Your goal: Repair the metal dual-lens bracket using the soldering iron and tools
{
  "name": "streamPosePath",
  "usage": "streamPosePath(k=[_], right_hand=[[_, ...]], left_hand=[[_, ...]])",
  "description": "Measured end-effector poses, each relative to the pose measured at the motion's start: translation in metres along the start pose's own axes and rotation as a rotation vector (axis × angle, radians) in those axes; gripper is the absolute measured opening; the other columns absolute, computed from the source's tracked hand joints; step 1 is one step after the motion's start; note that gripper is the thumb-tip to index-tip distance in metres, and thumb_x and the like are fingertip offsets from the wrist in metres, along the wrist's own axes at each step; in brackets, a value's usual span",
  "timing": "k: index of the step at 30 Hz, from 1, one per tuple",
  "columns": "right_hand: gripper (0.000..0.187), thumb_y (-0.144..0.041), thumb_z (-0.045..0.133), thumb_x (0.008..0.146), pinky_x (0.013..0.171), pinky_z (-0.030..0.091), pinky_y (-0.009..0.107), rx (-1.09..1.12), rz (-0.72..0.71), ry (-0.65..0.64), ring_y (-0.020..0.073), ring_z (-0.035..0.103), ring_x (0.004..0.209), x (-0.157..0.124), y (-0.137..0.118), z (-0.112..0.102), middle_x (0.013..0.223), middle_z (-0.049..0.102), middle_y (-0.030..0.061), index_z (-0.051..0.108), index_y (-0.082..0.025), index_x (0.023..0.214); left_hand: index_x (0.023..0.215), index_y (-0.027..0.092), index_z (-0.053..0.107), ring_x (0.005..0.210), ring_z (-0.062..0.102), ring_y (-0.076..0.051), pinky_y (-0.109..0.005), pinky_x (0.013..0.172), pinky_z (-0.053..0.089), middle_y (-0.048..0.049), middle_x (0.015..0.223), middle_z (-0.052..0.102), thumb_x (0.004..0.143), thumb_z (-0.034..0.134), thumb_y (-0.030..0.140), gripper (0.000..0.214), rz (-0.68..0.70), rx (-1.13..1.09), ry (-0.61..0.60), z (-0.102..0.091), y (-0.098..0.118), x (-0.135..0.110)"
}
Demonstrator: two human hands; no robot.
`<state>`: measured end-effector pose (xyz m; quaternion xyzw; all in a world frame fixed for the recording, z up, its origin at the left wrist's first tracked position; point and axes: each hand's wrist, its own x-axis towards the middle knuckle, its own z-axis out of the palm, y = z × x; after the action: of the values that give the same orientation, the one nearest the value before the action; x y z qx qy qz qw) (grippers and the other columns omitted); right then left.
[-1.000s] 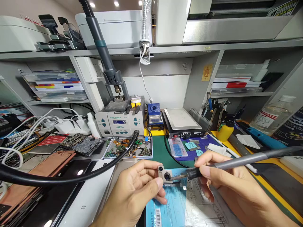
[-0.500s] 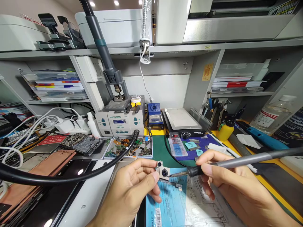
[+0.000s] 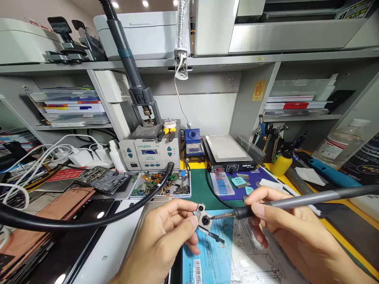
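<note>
- Now your left hand [image 3: 166, 236] pinches the module [image 3: 202, 213] over the far edge of the blue sheet [image 3: 207, 254].
- Your right hand [image 3: 291, 228] pinches the iron [image 3: 299, 200], tip [image 3: 221, 215] beside the lens [image 3: 205, 220].
- A loosened pinch could let the tip skid, scarring it.

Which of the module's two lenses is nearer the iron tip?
The larger, lower lens is nearer the iron tip; the smaller lens sits higher and farther from it.

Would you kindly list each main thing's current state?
Silver two-lens camera module: held tilted in left hand, ribbon hanging
Grey pen-shaped soldering iron: in right hand, tip at module
Yellow-handled pliers: atop grey boxy station
White rectangular tray: open, holding circuit parts
Clear plastic bottle: capped
</note>
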<state>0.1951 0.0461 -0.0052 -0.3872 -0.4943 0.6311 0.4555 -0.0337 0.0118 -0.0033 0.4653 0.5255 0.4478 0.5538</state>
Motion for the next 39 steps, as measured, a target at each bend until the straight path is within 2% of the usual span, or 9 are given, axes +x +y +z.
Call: streamPosePath(k=[25,32,39], right_hand=[[0.022,-0.043,0.074,0.077,0.048,0.041,0.025,-0.051,0.013,0.04,0.0147,0.049,0.053,-0.002,-0.004,0.007,0.057,0.054,-0.0001,0.069,-0.022,0.077],[0.022,-0.041,0.077,0.074,0.047,0.04,0.026,-0.031,-0.003,0.083,0.0169,0.049,0.054,-0.003,-0.005,0.012,0.053,0.051,0.0007,0.069,-0.022,0.066],[0.024,-0.044,0.076,0.072,0.047,0.041,0.026,-0.046,0.012,0.066,0.016,0.048,0.053,-0.003,-0.005,0.01,0.059,0.054,0.0008,0.069,-0.022,0.076]], left_hand=[[0.096,0.015,0.066,0.057,0.062,-0.015,-0.028,0.062,0.047,-0.0007,0.063,0.064,0.083,0.063,0.037,0.026,0.003,0.038,-0.009,0.0,0.002,-0.001],[0.095,0.014,0.067,0.056,0.06,-0.015,-0.027,0.06,0.047,-0.0006,0.062,0.062,0.083,0.064,0.038,0.027,0.002,0.016,-0.032,0.001,0.0,0.0],[0.095,0.015,0.067,0.056,0.06,-0.015,-0.027,0.059,0.047,0.0002,0.063,0.062,0.082,0.065,0.038,0.026,0.005,-0.002,-0.018,0.0,-0.002,0.0]])
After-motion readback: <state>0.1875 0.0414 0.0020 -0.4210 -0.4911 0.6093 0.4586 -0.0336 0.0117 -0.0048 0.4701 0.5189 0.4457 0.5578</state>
